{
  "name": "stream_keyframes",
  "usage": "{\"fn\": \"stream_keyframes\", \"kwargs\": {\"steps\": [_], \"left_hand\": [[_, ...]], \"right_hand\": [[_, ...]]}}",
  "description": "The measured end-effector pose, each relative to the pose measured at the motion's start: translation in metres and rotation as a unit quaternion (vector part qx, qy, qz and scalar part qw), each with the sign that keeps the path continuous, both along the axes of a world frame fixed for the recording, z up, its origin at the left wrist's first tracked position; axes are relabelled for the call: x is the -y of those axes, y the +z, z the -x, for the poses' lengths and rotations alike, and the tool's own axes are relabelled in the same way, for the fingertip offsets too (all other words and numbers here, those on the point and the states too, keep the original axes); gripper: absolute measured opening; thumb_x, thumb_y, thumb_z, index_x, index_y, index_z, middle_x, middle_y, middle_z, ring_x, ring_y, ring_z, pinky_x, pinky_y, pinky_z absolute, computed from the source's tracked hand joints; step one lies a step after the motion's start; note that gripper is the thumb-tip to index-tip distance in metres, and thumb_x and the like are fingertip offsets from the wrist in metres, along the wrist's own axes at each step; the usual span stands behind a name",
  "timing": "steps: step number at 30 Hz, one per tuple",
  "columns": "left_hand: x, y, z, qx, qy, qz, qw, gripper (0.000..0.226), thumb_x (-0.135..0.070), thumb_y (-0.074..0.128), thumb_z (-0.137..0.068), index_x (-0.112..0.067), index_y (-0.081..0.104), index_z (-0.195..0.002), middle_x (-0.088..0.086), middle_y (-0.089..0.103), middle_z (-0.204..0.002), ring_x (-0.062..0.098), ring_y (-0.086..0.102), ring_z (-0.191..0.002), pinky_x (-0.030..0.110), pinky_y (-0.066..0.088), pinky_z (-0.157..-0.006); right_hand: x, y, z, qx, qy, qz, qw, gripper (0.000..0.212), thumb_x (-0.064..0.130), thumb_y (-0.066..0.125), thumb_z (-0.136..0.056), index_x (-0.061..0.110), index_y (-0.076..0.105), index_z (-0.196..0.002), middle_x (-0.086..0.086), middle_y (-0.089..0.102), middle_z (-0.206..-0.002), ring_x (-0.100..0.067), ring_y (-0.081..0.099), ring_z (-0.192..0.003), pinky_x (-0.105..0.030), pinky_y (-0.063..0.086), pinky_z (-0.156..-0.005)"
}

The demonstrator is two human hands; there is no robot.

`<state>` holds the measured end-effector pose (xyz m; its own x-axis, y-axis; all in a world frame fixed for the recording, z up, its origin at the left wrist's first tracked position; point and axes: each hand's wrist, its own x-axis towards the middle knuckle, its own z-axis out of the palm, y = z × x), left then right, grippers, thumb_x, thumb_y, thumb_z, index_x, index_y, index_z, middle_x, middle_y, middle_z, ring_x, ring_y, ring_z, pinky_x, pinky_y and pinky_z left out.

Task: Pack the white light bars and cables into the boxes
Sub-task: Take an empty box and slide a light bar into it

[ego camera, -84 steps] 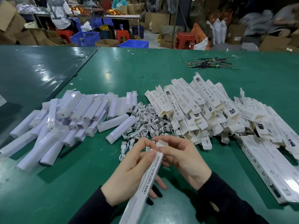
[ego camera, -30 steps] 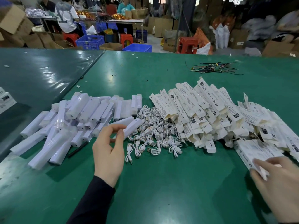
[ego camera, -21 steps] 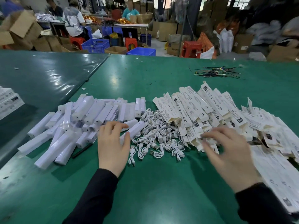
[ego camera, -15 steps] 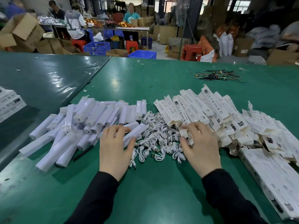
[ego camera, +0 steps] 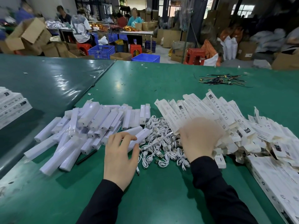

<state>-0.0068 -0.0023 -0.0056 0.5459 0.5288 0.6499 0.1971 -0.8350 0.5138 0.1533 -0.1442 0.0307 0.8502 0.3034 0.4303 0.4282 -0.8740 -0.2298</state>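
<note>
A heap of white light bars [ego camera: 90, 126] lies at the table's left. Coiled white cables [ego camera: 160, 143] are piled in the middle. Open, unfilled white boxes [ego camera: 210, 113] fan out to the right. My left hand [ego camera: 121, 157] curls its fingers and thumb round one light bar [ego camera: 144, 133] at the heap's near right edge. My right hand [ego camera: 199, 139] is motion-blurred over the near ends of the boxes, just right of the cables. Its fingers cannot be made out.
Closed printed boxes are stacked at the right edge [ego camera: 275, 178], and more sit at the far left [ego camera: 11, 105]. A bundle of dark wires [ego camera: 221, 80] lies far back on the green table [ego camera: 161, 199]. People work at benches beyond.
The box both hands held earlier is gone from them. My right hand swung from the right-hand stack back to the box pile. My left hand reached the light bars and closed on one.
</note>
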Motion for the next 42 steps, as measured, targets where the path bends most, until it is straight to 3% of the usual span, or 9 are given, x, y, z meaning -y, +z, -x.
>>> {"fn": "stream_keyframes", "kwargs": {"steps": [5,11,14,19,22,27,32,36,42], "left_hand": [[0.002,0.002,-0.001,-0.001,-0.028,0.011,1.0,0.008,-0.012,0.06,-0.086,-0.012,0.064,-0.093,-0.002,0.059,-0.096,0.021,0.048,-0.096,0.034,0.04,-0.082],[0.007,0.007,0.004,0.017,-0.031,0.045,0.998,0.008,-0.014,0.058,-0.084,-0.014,0.065,-0.088,-0.006,0.061,-0.091,0.016,0.05,-0.092,0.021,0.037,-0.082],[0.013,0.01,0.005,0.06,-0.043,0.169,0.983,0.015,-0.013,0.063,-0.087,-0.025,0.065,-0.08,-0.014,0.063,-0.081,0.007,0.054,-0.077,0.013,0.039,-0.071],[0.022,0.02,0.002,0.073,-0.151,0.481,0.86,0.011,-0.026,0.075,-0.08,-0.016,0.073,-0.08,0.005,0.073,-0.076,0.019,0.066,-0.068,0.025,0.054,-0.061],[0.028,0.026,0.0,0.084,-0.23,0.62,0.746,0.063,-0.048,0.073,-0.063,-0.007,0.064,-0.11,0.016,0.074,-0.1,0.031,0.073,-0.089,0.029,0.059,-0.067],[0.033,0.032,0.001,0.185,-0.233,0.698,0.651,0.07,-0.03,0.075,-0.066,-0.004,0.046,-0.125,0.023,0.071,-0.107,0.035,0.072,-0.094,0.037,0.061,-0.074],[0.032,0.035,0.008,0.159,-0.243,0.676,0.677,0.056,-0.025,0.075,-0.064,0.0,0.054,-0.109,0.025,0.072,-0.098,0.03,0.073,-0.078,0.03,0.059,-0.064],[0.04,0.034,0.009,0.128,-0.268,0.655,0.695,0.049,-0.019,0.074,-0.068,0.002,0.055,-0.108,0.025,0.072,-0.097,0.035,0.073,-0.084,0.032,0.059,-0.066],[0.051,0.032,0.01,0.09,-0.27,0.608,0.741,0.043,-0.008,0.081,-0.073,0.0,0.056,-0.108,0.021,0.074,-0.092,0.036,0.073,-0.083,0.032,0.058,-0.064]], "right_hand": [[0.001,-0.006,0.0,0.016,0.009,0.071,0.997,0.044,0.065,0.049,-0.087,0.032,0.055,-0.116,0.0,0.046,-0.133,-0.022,0.034,-0.126,-0.043,0.013,-0.093],[0.008,-0.005,0.002,0.07,0.035,-0.018,0.997,0.017,0.036,0.064,-0.092,0.022,0.072,-0.093,0.002,0.069,-0.102,-0.023,0.053,-0.104,-0.042,0.021,-0.095],[0.019,0.002,0.007,0.143,0.077,-0.108,0.981,0.013,0.026,0.075,-0.085,0.015,0.072,-0.079,-0.001,0.07,-0.082,-0.025,0.061,-0.081,-0.039,0.029,-0.086],[0.035,0.014,0.033,0.062,0.221,-0.335,0.914,0.002,0.015,0.073,-0.081,0.014,0.072,-0.081,0.004,0.065,-0.073,-0.005,0.057,-0.062,-0.017,0.049,-0.063],[0.04,0.01,0.058,-0.128,0.27,-0.45,0.841,0.005,0.026,0.074,-0.074,0.031,0.073,-0.073,0.008,0.071,-0.07,-0.007,0.062,-0.064,-0.012,0.048,-0.059],[0.04,-0.011,0.08,-0.223,0.378,-0.358,0.824,0.01,0.024,0.083,-0.073,0.021,0.074,-0.068,0.006,0.068,-0.07,-0.013,0.06,-0.066,-0.028,0.047,-0.061],[0.044,-0.005,0.074,-0.397,0.367,-0.337,0.771,0.031,0.045,0.08,-0.064,0.017,0.067,-0.069,-0.006,0.068,-0.074,-0.016,0.061,-0.066,-0.03,0.051,-0.063],[0.042,-0.004,0.078,-0.597,0.334,-0.353,0.638,0.055,0.042,0.076,-0.066,0.006,0.06,-0.103,-0.004,0.072,-0.091,-0.017,0.068,-0.08,-0.028,0.055,-0.069],[0.035,-0.006,0.093,-0.645,0.345,-0.296,0.614,0.022,0.016,0.071,-0.084,0.002,0.065,-0.1,-0.013,0.073,-0.085,-0.02,0.071,-0.067,-0.028,0.057,-0.065]]}}
